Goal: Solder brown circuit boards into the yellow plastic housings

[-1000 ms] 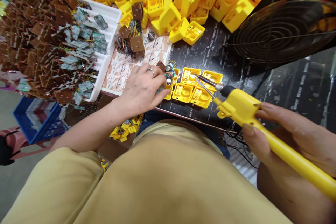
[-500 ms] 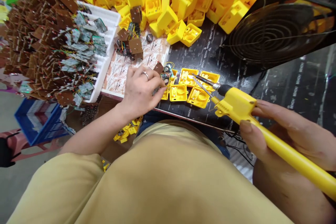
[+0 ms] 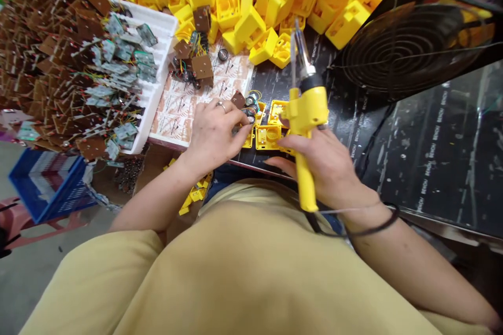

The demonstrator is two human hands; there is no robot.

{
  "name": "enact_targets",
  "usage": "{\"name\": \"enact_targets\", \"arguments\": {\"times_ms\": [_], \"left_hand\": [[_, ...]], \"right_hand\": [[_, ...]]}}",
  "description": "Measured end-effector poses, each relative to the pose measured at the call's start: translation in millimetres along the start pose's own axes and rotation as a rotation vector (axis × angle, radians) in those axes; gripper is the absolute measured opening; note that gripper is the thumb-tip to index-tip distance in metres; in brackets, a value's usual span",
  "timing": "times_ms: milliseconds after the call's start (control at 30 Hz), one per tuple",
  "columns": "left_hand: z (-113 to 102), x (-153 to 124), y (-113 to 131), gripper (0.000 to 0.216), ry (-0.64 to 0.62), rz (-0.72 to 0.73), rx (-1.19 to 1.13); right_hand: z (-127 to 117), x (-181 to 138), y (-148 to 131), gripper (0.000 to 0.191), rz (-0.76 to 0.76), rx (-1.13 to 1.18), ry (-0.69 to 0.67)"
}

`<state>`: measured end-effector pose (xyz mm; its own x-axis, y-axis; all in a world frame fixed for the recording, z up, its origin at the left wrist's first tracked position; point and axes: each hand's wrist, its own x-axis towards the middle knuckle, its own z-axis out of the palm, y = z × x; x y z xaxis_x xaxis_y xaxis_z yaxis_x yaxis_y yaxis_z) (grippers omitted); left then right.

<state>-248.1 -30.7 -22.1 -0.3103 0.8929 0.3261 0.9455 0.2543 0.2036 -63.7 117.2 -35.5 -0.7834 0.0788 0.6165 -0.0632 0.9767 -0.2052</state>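
Note:
My right hand (image 3: 332,167) is wrapped round a yellow soldering iron (image 3: 308,110), its tip pointing up and away above the black bench. A black cord trails from the handle's lower end past the wrist. At the bench's near edge my left hand (image 3: 216,133) has its fingers curled against a small wired assembly (image 3: 250,107) and a yellow casing (image 3: 248,141). What its fingertips pinch is hidden. Just right of it lie open yellow casings (image 3: 268,137), some partly covered by the soldering iron and my right hand.
A heap of yellow casings (image 3: 251,26) fills the back. On the left, brown circuit boards (image 3: 47,57) pile over a white tray (image 3: 157,84). A black fan (image 3: 401,52) stands at back right. Loose wired boards (image 3: 202,67) lie on printed paper. Below left is a blue crate (image 3: 47,183).
My right hand has moved left with the soldering iron, which has swung from pointing at the casings to pointing up and away. My left hand stays nearly in place.

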Motion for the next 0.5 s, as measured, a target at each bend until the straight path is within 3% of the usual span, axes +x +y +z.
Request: {"name": "enact_targets", "arguments": {"times_ms": [67,167,300,433,500], "left_hand": [[1,-5,-2,0.022,0.071,0.015,-0.044],[4,-12,-7,0.017,0.16,0.177,-0.06],[11,-13,-9,0.015,0.142,0.366,-0.067],[13,-5,-6,0.016,0.011,0.282,-0.138],[12,-1,-4,0.017,-0.041,0.236,-0.161]], "right_hand": [[14,3,-1,0.016,-0.01,-0.034,-0.023],[25,5,-3,0.014,0.035,-0.103,-0.015],[24,8,-4,0.017,0.043,-0.133,0.057],[-8,-8,1,0.022,0.074,0.024,0.164],[-42,-23,3,0.014,0.202,-0.018,0.022]]}}
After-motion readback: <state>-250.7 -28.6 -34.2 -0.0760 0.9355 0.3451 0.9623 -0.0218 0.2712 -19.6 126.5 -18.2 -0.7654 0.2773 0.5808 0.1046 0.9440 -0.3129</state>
